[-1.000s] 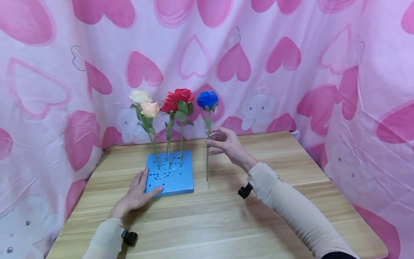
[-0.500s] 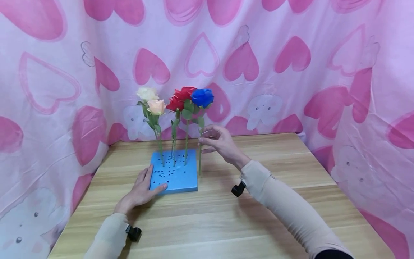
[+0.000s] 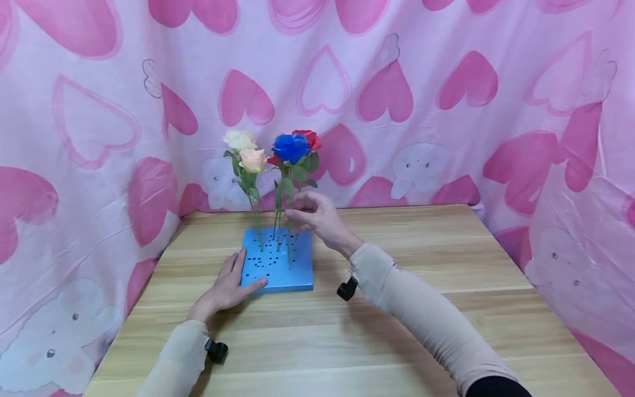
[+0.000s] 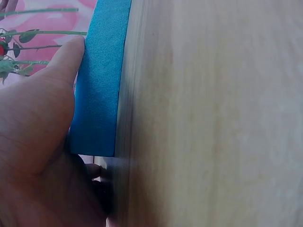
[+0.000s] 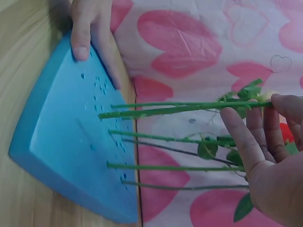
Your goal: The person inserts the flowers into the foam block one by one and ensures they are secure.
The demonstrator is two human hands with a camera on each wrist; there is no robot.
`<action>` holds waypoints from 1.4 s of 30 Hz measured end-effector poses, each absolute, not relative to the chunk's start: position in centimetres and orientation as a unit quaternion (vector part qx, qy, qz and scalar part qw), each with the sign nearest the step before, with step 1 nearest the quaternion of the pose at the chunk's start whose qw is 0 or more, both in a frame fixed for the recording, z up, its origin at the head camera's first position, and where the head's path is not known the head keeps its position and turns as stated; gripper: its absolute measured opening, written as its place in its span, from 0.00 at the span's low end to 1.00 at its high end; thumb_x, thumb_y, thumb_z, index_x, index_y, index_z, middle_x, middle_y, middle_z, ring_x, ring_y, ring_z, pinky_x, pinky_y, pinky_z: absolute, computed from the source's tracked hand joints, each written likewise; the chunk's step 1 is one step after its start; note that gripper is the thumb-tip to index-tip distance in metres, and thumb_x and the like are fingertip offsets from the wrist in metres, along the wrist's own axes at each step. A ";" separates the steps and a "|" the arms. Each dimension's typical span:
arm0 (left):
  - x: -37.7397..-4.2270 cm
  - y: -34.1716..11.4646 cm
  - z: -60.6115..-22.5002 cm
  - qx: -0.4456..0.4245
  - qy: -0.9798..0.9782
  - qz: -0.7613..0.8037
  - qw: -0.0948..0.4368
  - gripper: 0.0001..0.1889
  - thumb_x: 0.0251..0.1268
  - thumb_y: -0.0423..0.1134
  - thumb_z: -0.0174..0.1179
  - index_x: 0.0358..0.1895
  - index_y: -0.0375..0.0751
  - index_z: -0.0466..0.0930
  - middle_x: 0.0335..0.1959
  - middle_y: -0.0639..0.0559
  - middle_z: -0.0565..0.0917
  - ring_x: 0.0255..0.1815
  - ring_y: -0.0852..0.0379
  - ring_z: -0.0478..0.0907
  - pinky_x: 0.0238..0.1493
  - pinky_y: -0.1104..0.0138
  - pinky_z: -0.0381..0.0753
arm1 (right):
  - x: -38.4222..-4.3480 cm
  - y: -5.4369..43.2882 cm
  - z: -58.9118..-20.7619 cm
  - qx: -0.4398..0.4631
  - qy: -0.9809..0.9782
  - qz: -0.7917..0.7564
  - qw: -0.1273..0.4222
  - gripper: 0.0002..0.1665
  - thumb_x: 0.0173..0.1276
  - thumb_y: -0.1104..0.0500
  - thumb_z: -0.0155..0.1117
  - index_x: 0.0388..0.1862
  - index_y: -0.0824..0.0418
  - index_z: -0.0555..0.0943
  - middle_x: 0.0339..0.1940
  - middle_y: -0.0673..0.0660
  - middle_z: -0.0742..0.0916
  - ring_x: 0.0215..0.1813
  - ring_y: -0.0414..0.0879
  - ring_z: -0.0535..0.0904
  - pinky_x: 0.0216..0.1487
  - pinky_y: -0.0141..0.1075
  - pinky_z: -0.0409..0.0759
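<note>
My right hand (image 3: 321, 221) pinches the stem of a blue rose (image 3: 291, 148) between thumb and fingertips, holding it upright over a blue foam block (image 3: 292, 279) pocked with holes. In the right wrist view the bare stem end (image 5: 101, 116) is right at the block's top face. My left hand (image 3: 225, 288) rests at the block's near left corner, its thumb laid on the top and its other fingers stretched along the left side. Several roses stand in the block: a cream rose (image 3: 239, 140), a peach rose (image 3: 253, 160) and red roses (image 3: 308, 138), partly hidden behind the blue bloom.
The block sits on a wooden table (image 3: 397, 336), left of the middle. A pink curtain (image 3: 426, 38) printed with hearts hangs behind the table and along both sides. Small black cameras are worn at the left wrist (image 3: 216, 351) and the right wrist (image 3: 347, 289).
My right hand has carried the blue rose leftward, from beside the block to over it, its bloom now overlapping the red ones. The left hand stays at the block while the head view shifts.
</note>
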State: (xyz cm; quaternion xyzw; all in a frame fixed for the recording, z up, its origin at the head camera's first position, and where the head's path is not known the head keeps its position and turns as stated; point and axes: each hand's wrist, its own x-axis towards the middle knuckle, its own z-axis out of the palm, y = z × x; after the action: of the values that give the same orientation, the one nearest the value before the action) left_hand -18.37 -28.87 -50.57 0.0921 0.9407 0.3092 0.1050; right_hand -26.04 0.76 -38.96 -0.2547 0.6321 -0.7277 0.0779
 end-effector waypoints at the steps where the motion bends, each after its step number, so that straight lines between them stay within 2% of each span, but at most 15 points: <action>1: -18.4 -28.8 -50.6 0.092 0.941 0.308 0.105 0.63 0.79 0.72 0.60 0.93 0.40 0.29 0.92 0.26 0.35 0.92 0.24 0.31 0.86 0.28 0.41 | -26.0 0.5 -39.0 -0.254 0.632 -0.728 0.078 0.17 0.80 0.70 0.69 0.64 0.71 0.81 0.54 0.72 0.87 0.50 0.51 0.91 0.50 0.53 0.95; 6: -18.4 -28.9 -50.4 0.087 0.944 0.301 0.105 0.63 0.79 0.73 0.59 0.93 0.40 0.29 0.92 0.25 0.35 0.92 0.24 0.31 0.86 0.27 0.41 | -26.2 -1.2 -39.1 -0.254 0.628 -0.731 0.079 0.21 0.80 0.70 0.69 0.67 0.73 0.79 0.50 0.60 0.90 0.55 0.60 0.89 0.56 0.61 0.91; 9: -18.4 -29.0 -50.3 0.084 0.944 0.301 0.105 0.63 0.78 0.73 0.59 0.93 0.40 0.29 0.92 0.25 0.36 0.92 0.23 0.31 0.85 0.26 0.41 | -26.2 -2.4 -39.1 -0.255 0.622 -0.736 0.078 0.21 0.80 0.70 0.69 0.68 0.74 0.78 0.50 0.57 0.89 0.55 0.59 0.88 0.58 0.63 0.90; 13: -18.3 -29.1 -50.4 0.079 0.943 0.302 0.112 0.64 0.78 0.74 0.59 0.93 0.41 0.28 0.91 0.25 0.35 0.91 0.23 0.31 0.85 0.26 0.40 | -26.2 -4.0 -39.2 -0.251 0.619 -0.740 0.084 0.20 0.81 0.70 0.69 0.67 0.72 0.79 0.51 0.58 0.89 0.53 0.52 0.89 0.55 0.57 0.93; 16: -18.3 -29.2 -50.6 0.076 0.943 0.303 0.119 0.64 0.77 0.75 0.58 0.93 0.41 0.27 0.91 0.24 0.35 0.91 0.22 0.30 0.85 0.26 0.40 | -26.2 -5.1 -39.4 -0.250 0.619 -0.740 0.088 0.19 0.81 0.70 0.69 0.67 0.72 0.80 0.54 0.64 0.90 0.53 0.52 0.90 0.55 0.55 0.93; 19: -18.3 -29.2 -50.8 0.074 0.942 0.303 0.122 0.64 0.77 0.74 0.58 0.93 0.41 0.27 0.91 0.25 0.34 0.91 0.23 0.30 0.85 0.26 0.40 | -26.3 -5.8 -39.7 -0.252 0.620 -0.738 0.091 0.19 0.81 0.70 0.69 0.67 0.72 0.80 0.56 0.67 0.89 0.56 0.60 0.90 0.55 0.55 0.93; 23: -18.5 -29.1 -51.0 0.073 0.942 0.304 0.121 0.64 0.77 0.75 0.58 0.93 0.41 0.27 0.92 0.25 0.35 0.91 0.23 0.30 0.85 0.26 0.40 | -26.4 -6.3 -40.1 -0.254 0.623 -0.734 0.092 0.18 0.81 0.69 0.69 0.66 0.71 0.80 0.54 0.63 0.90 0.62 0.72 0.87 0.56 0.55 0.93; 27: -18.6 -28.9 -51.0 0.074 0.942 0.305 0.121 0.64 0.77 0.75 0.58 0.93 0.41 0.27 0.92 0.26 0.34 0.92 0.24 0.30 0.85 0.26 0.40 | -26.7 -6.5 -40.5 -0.259 0.625 -0.730 0.091 0.17 0.82 0.68 0.69 0.65 0.71 0.80 0.52 0.61 0.90 0.65 0.78 0.83 0.55 0.54 0.93; 33: -18.6 -28.8 -51.0 0.073 0.943 0.301 0.120 0.65 0.77 0.75 0.59 0.93 0.41 0.27 0.92 0.26 0.35 0.92 0.24 0.31 0.86 0.27 0.40 | -26.9 -6.6 -40.8 -0.257 0.632 -0.726 0.091 0.19 0.82 0.68 0.69 0.66 0.73 0.79 0.52 0.61 0.89 0.64 0.75 0.85 0.54 0.51 0.94; 38: -18.6 -28.6 -50.7 0.073 0.943 0.302 0.117 0.64 0.77 0.74 0.59 0.93 0.41 0.28 0.92 0.26 0.36 0.92 0.24 0.31 0.86 0.27 0.40 | -26.9 -6.9 -40.9 -0.250 0.627 -0.732 0.099 0.14 0.82 0.69 0.68 0.63 0.69 0.81 0.50 0.59 0.90 0.64 0.77 0.85 0.54 0.54 0.93; 42: -18.7 -28.6 -50.6 0.072 0.943 0.303 0.117 0.64 0.78 0.74 0.59 0.93 0.41 0.28 0.92 0.26 0.36 0.92 0.24 0.31 0.86 0.27 0.40 | -27.0 -7.1 -41.0 -0.248 0.635 -0.725 0.100 0.14 0.81 0.68 0.69 0.62 0.67 0.82 0.50 0.61 0.90 0.61 0.67 0.89 0.53 0.54 0.94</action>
State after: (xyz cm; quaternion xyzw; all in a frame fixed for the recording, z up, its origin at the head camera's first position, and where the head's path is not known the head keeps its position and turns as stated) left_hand -18.73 -28.57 -50.62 0.0722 0.9431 0.3025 0.1173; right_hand -26.98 -7.08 -40.95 -0.2478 0.6345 -0.7253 0.0997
